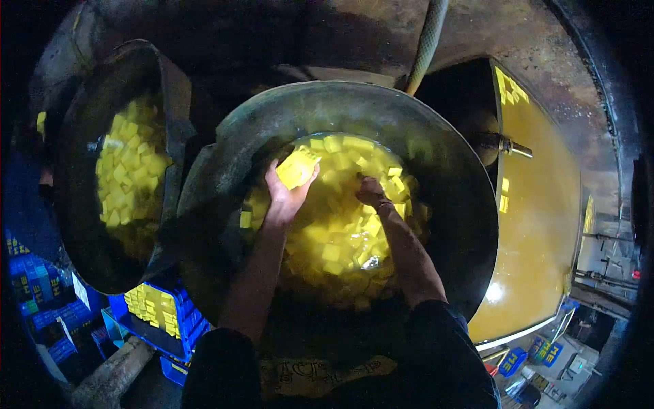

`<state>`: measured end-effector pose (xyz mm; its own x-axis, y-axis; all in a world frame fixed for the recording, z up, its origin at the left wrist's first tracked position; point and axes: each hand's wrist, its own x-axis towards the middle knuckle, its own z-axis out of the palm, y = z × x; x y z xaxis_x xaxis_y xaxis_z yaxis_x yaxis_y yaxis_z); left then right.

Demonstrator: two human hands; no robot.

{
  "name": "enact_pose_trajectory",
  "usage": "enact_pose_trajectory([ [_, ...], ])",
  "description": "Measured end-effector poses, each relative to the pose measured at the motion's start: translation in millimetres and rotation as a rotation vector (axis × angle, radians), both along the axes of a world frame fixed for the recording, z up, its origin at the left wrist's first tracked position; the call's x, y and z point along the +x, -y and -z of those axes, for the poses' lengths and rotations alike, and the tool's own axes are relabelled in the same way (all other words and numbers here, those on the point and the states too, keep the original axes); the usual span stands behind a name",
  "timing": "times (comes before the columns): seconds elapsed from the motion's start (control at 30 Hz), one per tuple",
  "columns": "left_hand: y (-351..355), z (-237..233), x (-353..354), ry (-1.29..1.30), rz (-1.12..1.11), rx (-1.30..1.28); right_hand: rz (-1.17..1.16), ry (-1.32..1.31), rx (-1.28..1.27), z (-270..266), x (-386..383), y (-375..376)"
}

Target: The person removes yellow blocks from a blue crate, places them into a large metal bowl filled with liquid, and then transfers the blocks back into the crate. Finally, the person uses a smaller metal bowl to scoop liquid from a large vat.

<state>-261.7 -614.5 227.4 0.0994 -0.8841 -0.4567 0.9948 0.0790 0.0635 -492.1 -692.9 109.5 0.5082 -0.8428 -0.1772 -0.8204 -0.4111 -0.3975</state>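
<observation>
My left hand (289, 193) holds several stacked yellow blocks (298, 168) that look like tofu, fingers wrapped round their sides, above the cloudy yellow liquid. To the right, my right hand (371, 191) is at the liquid's surface with curled fingers; whatever they hold, if anything, is hidden. Both arms reach into a large round metal pan (286, 99). Many more yellow blocks (332, 253) float or lie under the liquid around my hands, some blurred by steam or the murky water.
A second metal pan (163, 102) with yellow blocks stands at left. Below it, a blue crate (193, 327) holds rows of blocks. On the right is a tank of yellowish liquid (538, 225) with a metal pipe (519, 148) over its edge. A hose (430, 41) hangs behind the pan.
</observation>
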Motion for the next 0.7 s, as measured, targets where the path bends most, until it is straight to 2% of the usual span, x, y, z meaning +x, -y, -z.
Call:
enact_pose_trajectory([
  [0.07, 5, -17, 4, 0.107, -0.07, 0.081, -0.098, 0.084, -0.082, 21, -17, 12],
  [0.13, 5, -24, 8, 0.087, -0.121, 0.051, 0.112, 0.473, 0.724, 81, -38, 35],
  [0.17, 4, -30, 10, 0.097, -0.106, 0.019, 0.108, 0.469, 0.731, 78, -39, 33],
  [0.27, 1, -60, 13, 0.069, -0.081, -0.007, -0.335, 0.486, 0.296, 27, -30, 35],
  [0.33, 3, -73, 15, 0.046, -0.059, -0.045, -0.486, 0.138, 0.187, -4, -1, 12],
  [0.37, 7, -66, 17, 0.086, -0.083, -0.115, -0.197, 0.093, 0.417, -50, 25, -14],
  [0.4, 7, -76, 16, 0.089, -0.093, -0.12, -0.361, 0.15, 0.142, -44, 37, -39],
  [0.43, 7, -94, 14, 0.069, -0.107, -0.122, -0.364, -0.163, 0.288, -58, 62, -56],
  [0.47, 5, -110, 14, 0.05, -0.122, -0.125, -0.358, -0.04, 0.244, -47, 73, -75],
  [0.5, 1, -119, 17, 0.001, -0.115, -0.213, -0.362, -0.016, 0.06, -54, 80, -100],
  [0.53, -6, -133, 20, 0.011, -0.133, -0.222, -0.39, -0.008, -0.106, -35, 88, -115],
  [0.6, -31, -168, 27, 0.094, -0.167, -0.315, -0.424, -0.04, -0.014, 16, 91, -126],
  [0.67, -65, -196, 37, 0.103, -0.217, -0.279, -0.437, -0.195, 0.089, -11, 95, -122],
  [0.7, -87, -204, 46, 0.129, -0.245, -0.329, -0.577, 0.081, 0.018, 40, 82, -113],
])
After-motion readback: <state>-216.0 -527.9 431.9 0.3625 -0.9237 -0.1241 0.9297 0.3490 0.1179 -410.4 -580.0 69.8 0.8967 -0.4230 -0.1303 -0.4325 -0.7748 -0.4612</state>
